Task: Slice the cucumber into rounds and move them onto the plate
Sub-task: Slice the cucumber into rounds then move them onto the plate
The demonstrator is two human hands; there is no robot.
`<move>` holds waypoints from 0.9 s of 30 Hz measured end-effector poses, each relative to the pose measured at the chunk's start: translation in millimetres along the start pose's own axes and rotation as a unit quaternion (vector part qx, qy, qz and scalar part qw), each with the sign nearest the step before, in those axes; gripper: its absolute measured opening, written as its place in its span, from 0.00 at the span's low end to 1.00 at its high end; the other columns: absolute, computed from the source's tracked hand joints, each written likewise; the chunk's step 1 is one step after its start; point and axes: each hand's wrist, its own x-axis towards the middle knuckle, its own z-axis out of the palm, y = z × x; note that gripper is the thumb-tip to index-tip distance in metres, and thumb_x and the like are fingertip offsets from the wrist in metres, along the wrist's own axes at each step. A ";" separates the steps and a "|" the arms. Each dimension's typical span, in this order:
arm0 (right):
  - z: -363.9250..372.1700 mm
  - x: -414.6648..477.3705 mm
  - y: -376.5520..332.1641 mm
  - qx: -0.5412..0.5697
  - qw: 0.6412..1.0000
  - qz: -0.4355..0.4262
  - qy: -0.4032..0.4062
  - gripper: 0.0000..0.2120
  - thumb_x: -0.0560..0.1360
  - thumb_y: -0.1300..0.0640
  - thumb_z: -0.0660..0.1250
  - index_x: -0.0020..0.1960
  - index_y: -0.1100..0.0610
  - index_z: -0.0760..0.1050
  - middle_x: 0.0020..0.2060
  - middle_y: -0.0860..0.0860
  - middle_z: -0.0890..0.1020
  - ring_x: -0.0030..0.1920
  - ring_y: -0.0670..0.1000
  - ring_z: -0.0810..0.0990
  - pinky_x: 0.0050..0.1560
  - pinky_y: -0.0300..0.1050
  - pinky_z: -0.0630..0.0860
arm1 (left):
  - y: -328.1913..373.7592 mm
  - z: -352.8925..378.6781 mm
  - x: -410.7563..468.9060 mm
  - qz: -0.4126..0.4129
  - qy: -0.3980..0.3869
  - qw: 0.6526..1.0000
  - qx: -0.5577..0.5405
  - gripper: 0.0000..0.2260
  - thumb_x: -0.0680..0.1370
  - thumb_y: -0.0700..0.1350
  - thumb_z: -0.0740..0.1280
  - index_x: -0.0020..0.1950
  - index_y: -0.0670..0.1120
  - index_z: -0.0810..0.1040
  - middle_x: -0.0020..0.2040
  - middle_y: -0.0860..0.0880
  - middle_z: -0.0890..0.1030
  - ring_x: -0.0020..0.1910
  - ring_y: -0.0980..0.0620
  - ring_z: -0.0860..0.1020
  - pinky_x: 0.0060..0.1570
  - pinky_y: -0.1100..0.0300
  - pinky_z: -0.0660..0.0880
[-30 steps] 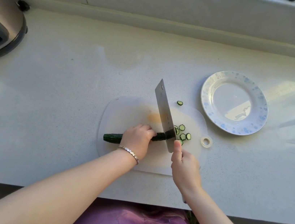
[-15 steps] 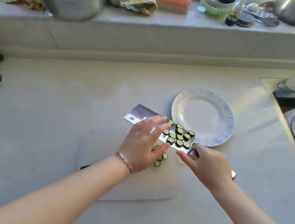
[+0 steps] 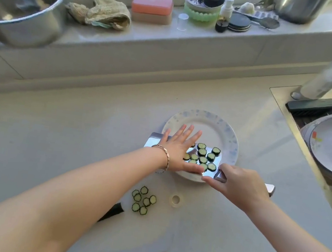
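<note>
Roughly 10 cucumber rounds (image 3: 203,159) ride on the flat of a cleaver (image 3: 154,141) that hangs level over the blue-flecked plate (image 3: 231,139), so the step in hand looks to me like the transfer, not the cutting. The right hand (image 3: 240,183) grips the cleaver's handle, its fingers curled round it. The left hand (image 3: 179,149) lies palm down on the blade's left half, its fingers (image 3: 187,132) straight and spread, just beside the rounds; whether it touches the nearest one I cannot tell. None of the rounds has reached the plate, as far as I can see. Another 7 rounds (image 3: 146,201) lie in a loose cluster on the pale cutting board (image 3: 144,244), nearer the person, and the dark uncut end of the cucumber (image 3: 113,211) pokes out from under the left forearm at the board's left side, mostly hidden. What the next move calls for, I'd judge, is a sweep of the flat left hand toward the right, pushing the rounds off the blade onto the plate, with the blade tipped a little and kept over the plate so nothing rolls onto the bench (image 3: 74,134). After that, the 7 on the board want fetching, and the leftover piece may want slicing.
</note>
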 end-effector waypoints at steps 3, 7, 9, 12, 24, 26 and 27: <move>-5.6 3.2 16.0 -0.018 1.000 -0.025 0.002 0.24 0.67 0.34 0.57 0.30 0.53 0.57 0.21 0.44 0.58 0.21 0.51 0.55 0.25 0.31 0.43 | 1.3 -11.5 26.7 -0.018 0.014 1.000 0.021 0.45 0.69 0.71 0.60 0.75 0.56 0.36 0.76 0.52 0.35 0.75 0.52 0.34 0.73 0.42 0.36; -4.9 3.5 22.9 -0.030 0.997 -0.070 -0.002 0.24 0.66 0.35 0.58 0.29 0.54 0.55 0.21 0.44 0.56 0.21 0.52 0.53 0.26 0.33 0.40 | -1.7 -12.5 42.7 -0.071 0.011 0.996 0.051 0.41 0.73 0.69 0.57 0.75 0.56 0.37 0.77 0.51 0.38 0.75 0.51 0.37 0.73 0.43 0.38; -1.8 2.4 25.0 -0.031 0.996 -0.080 0.003 0.24 0.65 0.35 0.58 0.29 0.53 0.55 0.18 0.46 0.58 0.22 0.53 0.53 0.27 0.33 0.39 | 3.9 -13.0 41.6 -0.069 0.032 0.996 0.038 0.37 0.76 0.65 0.55 0.76 0.54 0.38 0.78 0.50 0.40 0.76 0.52 0.38 0.73 0.44 0.39; 4.5 2.5 29.8 -0.027 0.996 -0.087 0.015 0.24 0.66 0.34 0.58 0.29 0.53 0.56 0.15 0.49 0.67 0.20 0.54 0.55 0.24 0.35 0.42 | 20.4 -11.7 29.3 0.024 0.045 0.999 0.018 0.38 0.75 0.64 0.58 0.76 0.52 0.40 0.78 0.51 0.40 0.76 0.53 0.38 0.74 0.46 0.38; 4.3 5.7 28.7 -0.018 0.993 -0.115 0.028 0.32 0.74 0.31 0.45 0.25 0.55 0.63 0.17 0.47 0.68 0.16 0.52 0.66 0.23 0.36 0.45 | 12.7 -17.5 41.7 -0.076 0.068 0.994 0.047 0.33 0.78 0.62 0.53 0.76 0.52 0.40 0.78 0.51 0.41 0.76 0.52 0.40 0.74 0.47 0.40; 4.7 3.9 30.3 -0.014 0.993 -0.112 0.030 0.34 0.74 0.31 0.46 0.25 0.56 0.65 0.17 0.47 0.67 0.16 0.52 0.67 0.22 0.36 0.47 | 7.9 -19.7 33.0 -0.065 0.080 0.994 0.027 0.33 0.78 0.61 0.54 0.76 0.51 0.42 0.78 0.51 0.41 0.76 0.52 0.41 0.74 0.48 0.41; 4.3 3.1 31.1 -0.013 0.993 -0.113 0.032 0.33 0.74 0.31 0.46 0.25 0.56 0.65 0.17 0.47 0.66 0.16 0.52 0.67 0.22 0.36 0.50 | 3.9 -19.3 27.7 -0.040 0.064 0.997 0.023 0.34 0.77 0.62 0.55 0.76 0.51 0.42 0.78 0.51 0.40 0.76 0.52 0.40 0.74 0.48 0.41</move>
